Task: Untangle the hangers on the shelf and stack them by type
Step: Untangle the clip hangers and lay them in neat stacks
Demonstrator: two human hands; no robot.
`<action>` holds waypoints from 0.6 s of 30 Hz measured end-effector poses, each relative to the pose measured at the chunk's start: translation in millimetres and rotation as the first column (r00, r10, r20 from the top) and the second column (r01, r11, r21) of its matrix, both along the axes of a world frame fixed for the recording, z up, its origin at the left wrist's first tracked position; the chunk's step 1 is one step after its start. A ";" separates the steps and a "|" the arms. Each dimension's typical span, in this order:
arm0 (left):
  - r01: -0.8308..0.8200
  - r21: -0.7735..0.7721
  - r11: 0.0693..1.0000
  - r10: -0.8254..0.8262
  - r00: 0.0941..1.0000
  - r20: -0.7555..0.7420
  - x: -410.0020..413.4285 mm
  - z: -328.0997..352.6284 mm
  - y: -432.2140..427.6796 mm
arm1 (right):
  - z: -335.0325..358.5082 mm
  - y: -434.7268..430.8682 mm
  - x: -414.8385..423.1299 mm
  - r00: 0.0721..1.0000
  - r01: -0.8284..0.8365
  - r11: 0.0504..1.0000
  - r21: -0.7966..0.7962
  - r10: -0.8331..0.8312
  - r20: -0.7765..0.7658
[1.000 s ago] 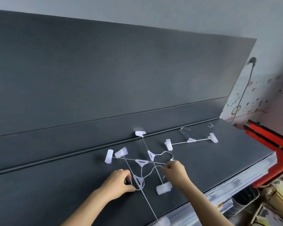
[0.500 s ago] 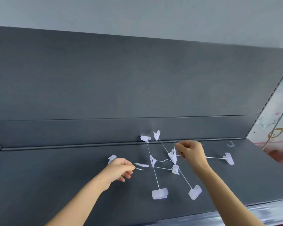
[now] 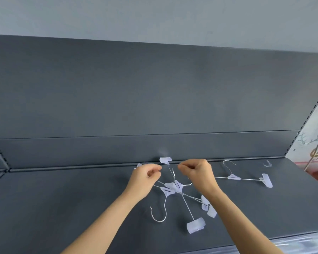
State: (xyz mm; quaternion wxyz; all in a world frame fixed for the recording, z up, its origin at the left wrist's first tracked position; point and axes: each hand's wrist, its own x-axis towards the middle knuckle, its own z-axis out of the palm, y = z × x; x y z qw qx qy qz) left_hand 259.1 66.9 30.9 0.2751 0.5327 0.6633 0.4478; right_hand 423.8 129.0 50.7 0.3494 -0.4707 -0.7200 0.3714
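A tangle of white wire clip hangers [image 3: 173, 187] lies on the dark grey shelf [image 3: 62, 202]. Their centre pieces overlap between my hands and their rods fan out toward clips at the front and back. One hook [image 3: 159, 213] curls toward the front. My left hand [image 3: 145, 177] pinches a thin wire at the tangle's left side. My right hand [image 3: 198, 174] pinches a wire end at the tangle's upper right. A separate clip hanger [image 3: 235, 177] lies flat to the right, apart from the tangle.
The shelf's dark back panel [image 3: 154, 99] rises right behind the hangers. A small clear hook piece [image 3: 267, 164] lies near the back right corner. A patterned wall [image 3: 312, 143] borders the shelf on the right. The shelf's front edge [image 3: 264, 241] runs below my right forearm.
My hands have come closer together over the tangle. The hangers have shifted, their centres now bunched together, and one hook now points toward the front.
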 end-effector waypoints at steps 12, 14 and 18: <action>-0.041 0.100 0.994 0.024 0.985 0.174 -39.0 23.3 4.8 | 4.7 23.7 -0.5 0.999 0.052 0.996 -0.075 -0.051 0.016; -0.103 0.103 0.989 0.080 0.975 0.208 -59.4 25.9 -1.2 | -12.8 40.0 14.8 0.960 0.145 0.986 -0.077 -0.122 0.251; -0.168 0.044 0.985 0.156 0.968 0.196 -84.8 17.6 -9.9 | -55.6 55.3 25.0 0.747 0.267 0.954 -0.137 -0.115 0.654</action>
